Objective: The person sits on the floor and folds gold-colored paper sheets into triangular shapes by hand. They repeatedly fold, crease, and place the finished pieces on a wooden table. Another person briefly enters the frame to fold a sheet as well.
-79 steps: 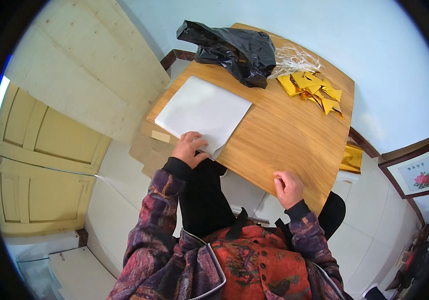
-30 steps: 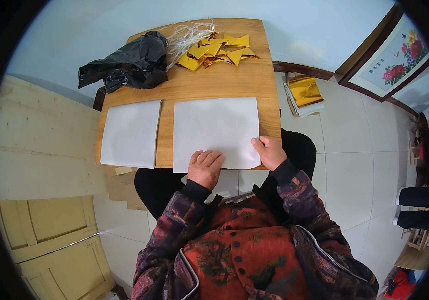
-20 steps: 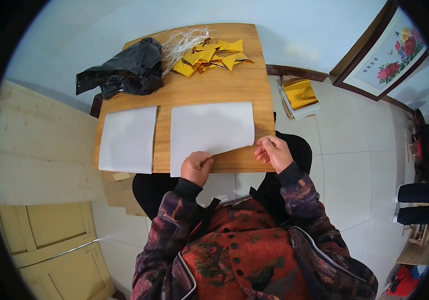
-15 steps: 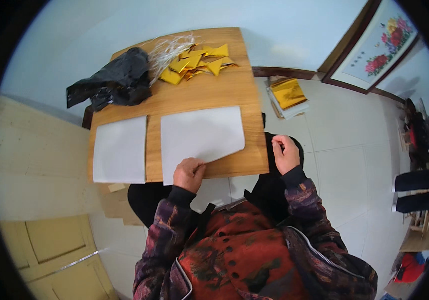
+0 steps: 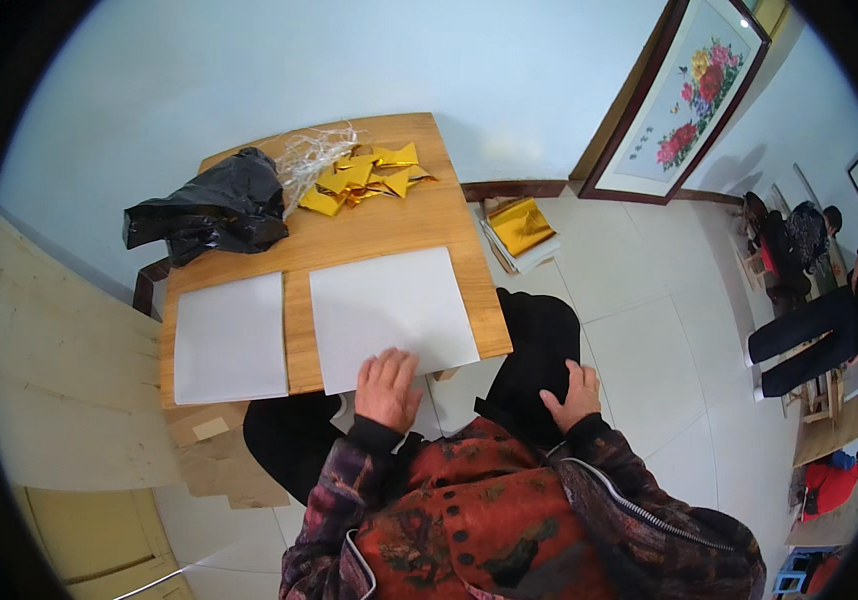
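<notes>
A white sheet of paper (image 5: 389, 305) lies flat near the front right of the wooden table (image 5: 299, 262), its near edge slightly overhanging. My left hand (image 5: 387, 390) rests at that near edge, fingers stretched out and lying flat against it. Off the table's right corner, above my right thigh, my right hand (image 5: 573, 396) is empty with thumb and fingers apart. Left of the sheet is a flat stack of white paper (image 5: 231, 342). Farther back sit several folded gold foil pieces (image 5: 357, 180), a tangle of whitish strings (image 5: 311, 160) and a crumpled black plastic bag (image 5: 224, 208).
On the tiled floor right of the table lie gold foil sheets (image 5: 523, 228) atop pale papers. A framed flower picture (image 5: 694, 100) leans by the wall. Brown cardboard (image 5: 224, 475) lies under the table's left side. People (image 5: 814, 335) are at the far right.
My left hand has let go of the paper's near edge and opened. The lifted right corner now lies flat. My right hand has uncurled, and the view has shifted.
</notes>
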The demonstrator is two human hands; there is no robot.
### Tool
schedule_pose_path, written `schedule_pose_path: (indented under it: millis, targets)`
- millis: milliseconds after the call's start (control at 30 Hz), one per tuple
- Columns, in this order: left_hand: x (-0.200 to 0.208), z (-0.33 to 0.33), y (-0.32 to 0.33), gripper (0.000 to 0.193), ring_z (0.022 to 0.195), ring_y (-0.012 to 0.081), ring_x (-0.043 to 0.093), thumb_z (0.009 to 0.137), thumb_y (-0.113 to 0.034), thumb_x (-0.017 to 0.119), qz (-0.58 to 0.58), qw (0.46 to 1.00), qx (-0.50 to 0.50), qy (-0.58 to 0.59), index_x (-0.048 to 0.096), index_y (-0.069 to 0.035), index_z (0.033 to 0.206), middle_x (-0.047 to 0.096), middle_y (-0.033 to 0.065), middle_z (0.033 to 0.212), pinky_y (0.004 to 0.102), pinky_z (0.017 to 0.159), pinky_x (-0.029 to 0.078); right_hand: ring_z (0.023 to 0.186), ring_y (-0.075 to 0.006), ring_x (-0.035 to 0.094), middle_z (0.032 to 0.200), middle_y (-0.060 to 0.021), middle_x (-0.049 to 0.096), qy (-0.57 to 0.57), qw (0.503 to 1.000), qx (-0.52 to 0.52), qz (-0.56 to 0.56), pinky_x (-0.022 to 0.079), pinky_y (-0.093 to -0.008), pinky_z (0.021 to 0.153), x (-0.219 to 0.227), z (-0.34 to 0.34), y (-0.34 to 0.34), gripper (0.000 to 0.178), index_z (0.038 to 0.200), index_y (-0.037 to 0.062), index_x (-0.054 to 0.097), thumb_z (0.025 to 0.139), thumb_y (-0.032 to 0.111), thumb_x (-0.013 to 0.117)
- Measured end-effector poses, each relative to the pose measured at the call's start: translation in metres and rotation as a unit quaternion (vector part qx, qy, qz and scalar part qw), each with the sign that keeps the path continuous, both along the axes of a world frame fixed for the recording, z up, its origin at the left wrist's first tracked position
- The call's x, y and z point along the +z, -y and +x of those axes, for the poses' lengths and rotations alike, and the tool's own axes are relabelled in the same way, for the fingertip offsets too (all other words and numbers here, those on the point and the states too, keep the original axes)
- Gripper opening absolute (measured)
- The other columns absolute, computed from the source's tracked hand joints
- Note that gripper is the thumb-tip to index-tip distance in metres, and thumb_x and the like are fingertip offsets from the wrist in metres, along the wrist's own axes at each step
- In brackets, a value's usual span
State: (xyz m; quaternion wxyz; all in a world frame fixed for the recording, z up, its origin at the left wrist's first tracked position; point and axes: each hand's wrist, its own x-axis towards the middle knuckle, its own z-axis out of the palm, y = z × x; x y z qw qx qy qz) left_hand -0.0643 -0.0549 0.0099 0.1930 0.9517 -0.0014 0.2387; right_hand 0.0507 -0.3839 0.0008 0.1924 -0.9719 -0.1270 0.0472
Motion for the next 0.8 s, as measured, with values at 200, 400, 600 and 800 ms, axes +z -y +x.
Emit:
schedule_pose_path:
  millis: [200,400,600,800]
  targets:
    - [-0.04,-0.059,0.006,0.026,0.097,0.0301,0.062,0.076,-0.01,0.07,-0.115,0.989,0.024,-0.089,0.066,-0.007,0.102,0.066,0.0103,0.099,0.0418,0.085,0.046,0.07,-0.0454,0.062,0.071,-0.0222,0.063,0.015,0.998,0.0,-0.064,0.047,-0.0545,0.063,-0.04,0.011,0.007,0.034,0.09,0.0057,0.05,0.091,0.038,0.062]
    - [-0.081,-0.082,0.002,0.023,0.088,0.0349,0.064,0.081,-0.02,0.069,-0.179,0.959,0.09,-0.199,0.068,-0.008,0.101,0.067,0.0126,0.095,0.0421,0.075,0.051,0.074,-0.042,0.059,0.075,-0.0225,0.059,-0.136,0.978,0.158,0.003,0.045,-0.049,0.064,-0.045,0.011,0.044,0.033,0.077,0.0022,0.053,0.089,0.032,0.059]
    - [-0.069,-0.092,0.005,0.034,0.103,0.0317,0.061,0.081,-0.027,0.069,-0.136,0.929,0.103,-0.329,0.066,-0.012,0.111,0.067,0.0103,0.104,0.0459,0.096,0.043,0.081,-0.0447,0.063,0.081,-0.0239,0.064,-0.189,0.936,0.263,-0.141,0.049,-0.0524,0.07,-0.007,0.01,0.033,0.031,0.083,0.0013,0.057,0.09,0.032,0.057]
    - [-0.035,-0.131,0.002,0.045,0.132,0.0273,0.041,0.076,-0.026,0.073,0.03,0.924,0.305,-0.23,0.062,-0.014,0.118,0.056,0.0068,0.13,0.0559,0.112,0.023,0.079,-0.0376,0.067,0.082,-0.019,0.068,-0.121,0.861,0.41,-0.275,0.053,-0.0483,0.068,0.026,0.047,-0.031,0.024,0.09,0.0045,0.062,0.086,0.029,0.063]
